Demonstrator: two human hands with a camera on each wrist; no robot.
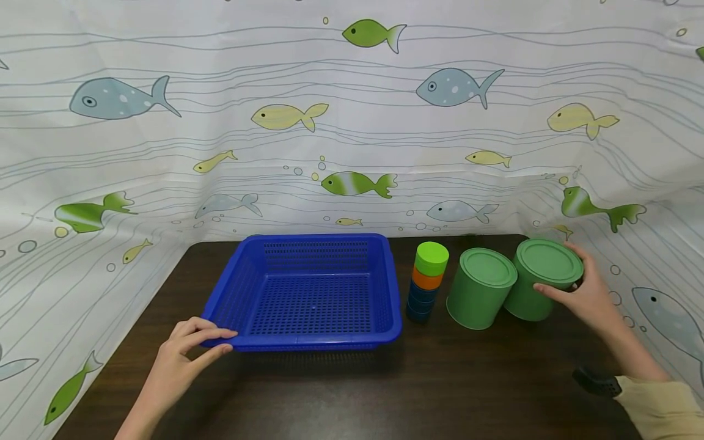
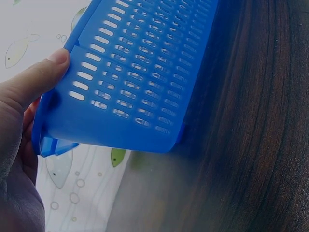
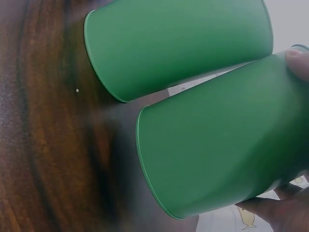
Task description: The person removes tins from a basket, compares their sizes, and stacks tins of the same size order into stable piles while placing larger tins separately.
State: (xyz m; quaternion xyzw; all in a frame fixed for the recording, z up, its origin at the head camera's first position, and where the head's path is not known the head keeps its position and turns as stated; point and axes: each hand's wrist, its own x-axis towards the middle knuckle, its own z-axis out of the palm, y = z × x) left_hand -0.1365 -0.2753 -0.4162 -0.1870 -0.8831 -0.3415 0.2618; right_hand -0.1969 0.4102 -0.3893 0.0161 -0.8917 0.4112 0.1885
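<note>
At the left front corner of a blue plastic basket [image 1: 308,340], my left hand [image 1: 184,357] pinches the rim between thumb and fingers. Slots run through the basket wall [image 2: 140,72] in the left wrist view. On the right, my right hand [image 1: 585,299] grips a green lidded canister [image 1: 530,299] near its top, thumb on the near side and fingers round the far side. A second green canister [image 1: 475,299] stands just left of it. In the right wrist view the held canister [image 3: 217,140] looks tilted relative to its neighbour; whether its base touches the table cannot be told.
Between basket and canisters stands a narrow stack [image 1: 426,278], lime green on top, orange below, dark blue at the bottom. Everything is on a dark wooden table [image 1: 440,391]. A fish-print sheet [image 1: 352,140] encloses the back and sides. A black band [image 1: 596,383] sits by the right sleeve.
</note>
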